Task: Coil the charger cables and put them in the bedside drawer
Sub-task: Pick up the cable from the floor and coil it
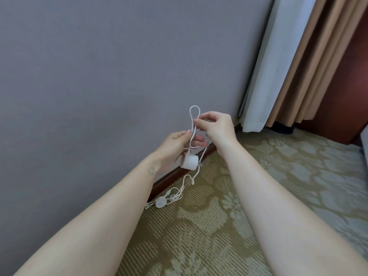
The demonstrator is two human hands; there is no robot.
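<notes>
A white charger cable (192, 116) stands up in a narrow loop between my hands. My left hand (175, 144) pinches the loop's lower part between thumb and fingers. My right hand (216, 125) pinches the cable just below the loop's top. The white charger plug (190, 161) hangs below my left hand. The rest of the cable trails down to the carpet, ending in a round white hub with short connector leads (161, 202) by the baseboard. No drawer is in view.
A grey wall (99, 76) fills the left side, with a dark wooden baseboard (173, 176) along its foot. Patterned green-beige carpet (219, 226) covers the floor. White and tan curtains (278, 76) hang at the right, beside dark wooden furniture (348, 96).
</notes>
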